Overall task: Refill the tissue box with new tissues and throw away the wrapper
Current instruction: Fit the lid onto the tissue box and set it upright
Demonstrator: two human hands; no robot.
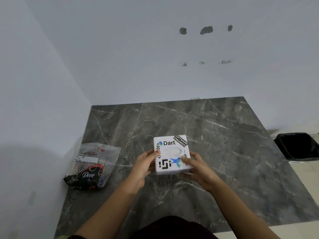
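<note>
The person holds the white tissue box with both hands over the middle of the dark stone table. The left hand grips its left side and the right hand grips its right side. This looks like the start: the box probably has to be opened next. The pack of new tissues lies near the table's left edge by the wall. A black bin waits past the right edge. The table has lots of free room.
</note>
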